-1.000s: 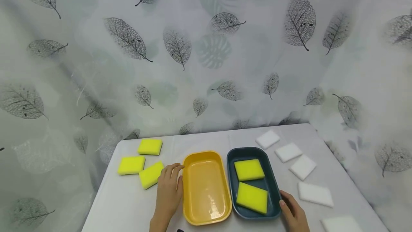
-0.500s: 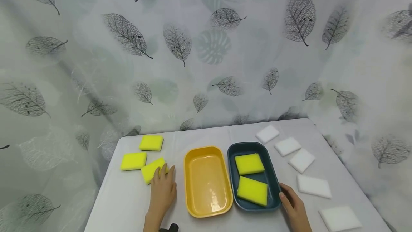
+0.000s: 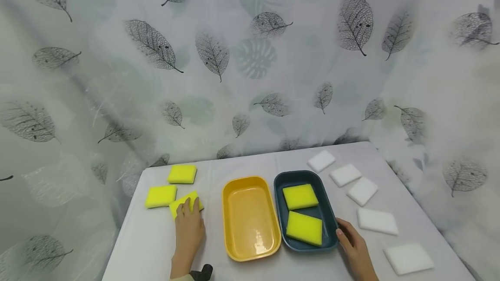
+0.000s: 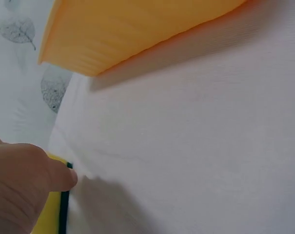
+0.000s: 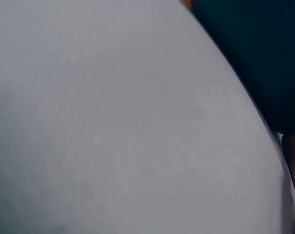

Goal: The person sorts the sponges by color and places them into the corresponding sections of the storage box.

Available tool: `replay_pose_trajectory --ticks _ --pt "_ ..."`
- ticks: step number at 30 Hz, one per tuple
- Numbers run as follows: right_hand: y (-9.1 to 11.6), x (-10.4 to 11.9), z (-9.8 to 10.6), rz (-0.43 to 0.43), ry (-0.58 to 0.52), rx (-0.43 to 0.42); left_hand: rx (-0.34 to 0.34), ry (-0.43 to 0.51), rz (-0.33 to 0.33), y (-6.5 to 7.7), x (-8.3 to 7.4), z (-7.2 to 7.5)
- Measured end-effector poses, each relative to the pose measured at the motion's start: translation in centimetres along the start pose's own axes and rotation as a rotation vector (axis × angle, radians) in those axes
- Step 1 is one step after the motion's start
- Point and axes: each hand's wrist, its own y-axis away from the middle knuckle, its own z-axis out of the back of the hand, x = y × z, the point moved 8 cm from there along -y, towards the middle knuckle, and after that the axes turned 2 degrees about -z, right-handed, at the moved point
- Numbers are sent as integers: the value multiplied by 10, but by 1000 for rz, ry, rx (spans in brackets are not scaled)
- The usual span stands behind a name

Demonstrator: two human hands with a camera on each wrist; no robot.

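My left hand (image 3: 189,229) is over a yellow sponge (image 3: 175,207) at the table's left, fingers bent across its top. In the left wrist view, the thumb (image 4: 64,176) lies against that sponge's dark green edge (image 4: 64,214). My right hand (image 3: 353,246) holds the dark blue tray (image 3: 278,211) at its lower right rim; the right wrist view shows only a sliver of fingers by the tray (image 5: 264,58). Two yellow sponges, an upper one (image 3: 300,197) and a lower one (image 3: 304,228), lie in it. An orange-yellow tray (image 3: 251,216) with nothing in it stands between the hands.
Two more yellow sponges, a far one (image 3: 182,174) and a nearer one (image 3: 161,196), lie at the left. Several white sponge blocks, among them a near one (image 3: 408,258), run down the right side. A leaf-print curtain (image 3: 250,77) hangs behind the white-covered table (image 3: 136,246).
My left hand has moved left from the orange-yellow tray's rim onto the nearest yellow sponge. The right hand has stayed at the dark blue tray's rim.
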Motion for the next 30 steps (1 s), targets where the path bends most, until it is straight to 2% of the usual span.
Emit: replay_pose_trajectory --ticks 7,14,24,30 --pt "0 -1 1 -2 19 -8 -8 -20 46 0 9 0" --pt "-1 3 1 18 19 -8 5 29 85 2 16 -2" --pt "-1 2 3 18 9 -5 66 112 143 1 26 -10" --pt "0 0 2 -5 -10 9 47 130 143 0 25 -6"
